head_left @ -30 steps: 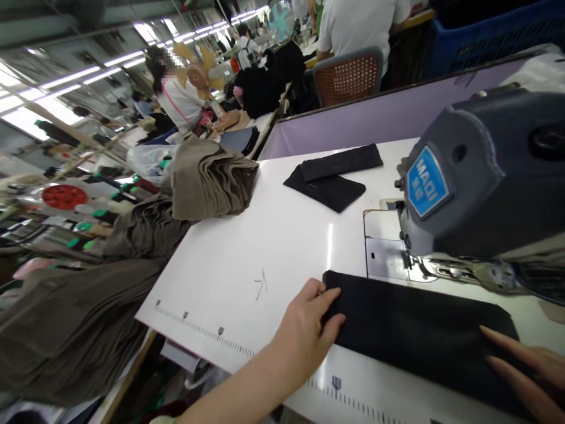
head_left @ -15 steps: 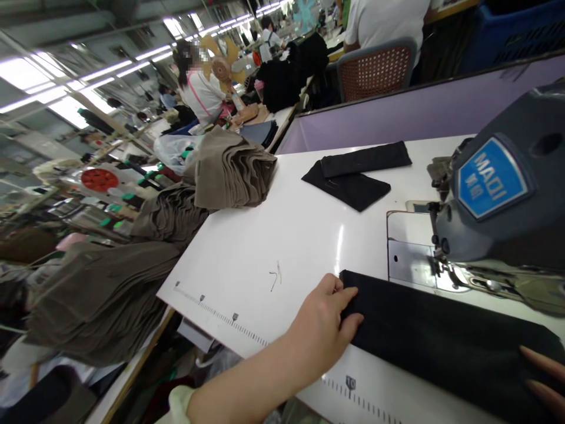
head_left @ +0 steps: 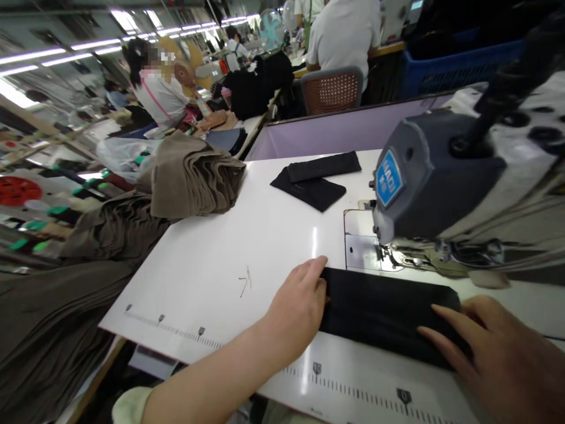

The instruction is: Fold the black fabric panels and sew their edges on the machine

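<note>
A folded black fabric piece (head_left: pixel 379 309) lies lengthwise on the white sewing table, just in front of the sewing machine's needle plate. My left hand (head_left: pixel 300 297) grips its left end, with fingertips bent at the edge and partly hidden. At the right end, my right hand (head_left: pixel 494 347) has two digits stretched over the top of the cloth and holds it by that end. The grey sewing machine head (head_left: pixel 428 171) stands behind the cloth, its presser foot (head_left: pixel 388 256) a little beyond the cloth's back edge.
Two more black fabric pieces (head_left: pixel 315 179) overlap at the table's back. Stacked brown cloth (head_left: pixel 194 176) sits at the left edge, with further brown piles below. A ruler scale (head_left: pixel 315 371) runs along the front edge. Beyond a purple partition (head_left: pixel 291 138), people sit working.
The view has swung right, bringing more of the machine and my right hand into sight. My left thumb, earlier on top of the cloth, is now hidden.
</note>
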`<state>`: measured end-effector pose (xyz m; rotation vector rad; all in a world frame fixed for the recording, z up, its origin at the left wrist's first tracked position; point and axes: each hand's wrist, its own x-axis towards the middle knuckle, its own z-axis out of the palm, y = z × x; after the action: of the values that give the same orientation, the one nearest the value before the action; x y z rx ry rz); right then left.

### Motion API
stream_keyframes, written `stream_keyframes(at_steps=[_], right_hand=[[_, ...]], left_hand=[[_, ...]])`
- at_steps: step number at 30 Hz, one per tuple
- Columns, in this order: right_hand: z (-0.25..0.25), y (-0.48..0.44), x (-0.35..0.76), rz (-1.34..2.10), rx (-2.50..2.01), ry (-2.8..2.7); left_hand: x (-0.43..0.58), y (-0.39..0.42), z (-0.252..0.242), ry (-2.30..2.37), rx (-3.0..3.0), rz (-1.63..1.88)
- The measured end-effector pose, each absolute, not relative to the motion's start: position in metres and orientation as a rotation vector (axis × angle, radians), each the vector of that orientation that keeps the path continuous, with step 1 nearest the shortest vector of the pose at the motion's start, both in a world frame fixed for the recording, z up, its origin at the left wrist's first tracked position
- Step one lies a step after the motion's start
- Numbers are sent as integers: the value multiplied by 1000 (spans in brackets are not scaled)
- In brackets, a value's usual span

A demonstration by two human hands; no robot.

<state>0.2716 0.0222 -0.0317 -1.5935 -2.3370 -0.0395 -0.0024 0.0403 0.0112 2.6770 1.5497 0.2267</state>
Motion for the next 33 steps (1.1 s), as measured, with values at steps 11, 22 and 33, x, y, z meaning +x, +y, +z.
stream_keyframes(at_steps=[11,22,33], right_hand=[[-11,42,247,-356,-1326,-2588],[-21,47,229,-272,-1083,-2479],[-36,40,236,-300,-992,-2574]], left_hand=[[27,52,30,1240,2757,-83],[52,49,8,1260,2842,-93],[45,43,-11,1323,2821,178]])
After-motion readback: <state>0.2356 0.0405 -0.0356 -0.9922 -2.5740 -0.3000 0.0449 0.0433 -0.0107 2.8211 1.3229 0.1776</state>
